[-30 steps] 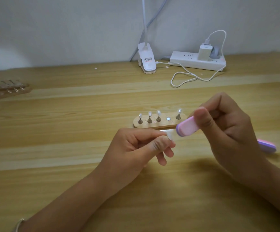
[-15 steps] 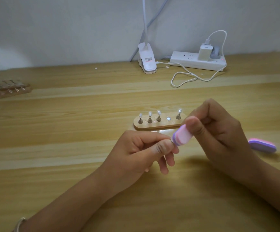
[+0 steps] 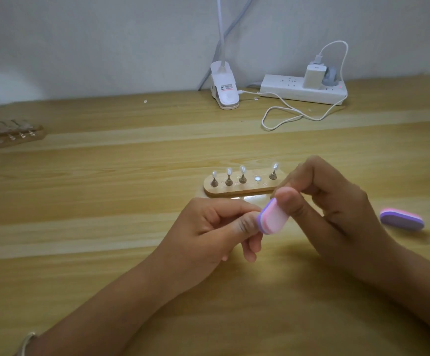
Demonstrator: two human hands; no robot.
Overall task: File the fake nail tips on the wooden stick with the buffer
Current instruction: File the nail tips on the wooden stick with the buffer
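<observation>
Matt foam buffer point(image 3: 272, 217); pale wood holder point(image 3: 242, 190), metal pins; wood-grain table point(image 3: 106, 201); glossy plastic power strip point(image 3: 301, 92).

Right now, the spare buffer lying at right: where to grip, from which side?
Pinch the spare buffer across its two long edges at mid-length, coming from above. It lies flat on the table, long axis roughly left-right, so probably only its thin sides are free to pinch.

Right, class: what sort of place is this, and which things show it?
Probably a home desk set up for nail practice: a clip lamp and power strip by the wall, and a stand of nail tips.
</observation>
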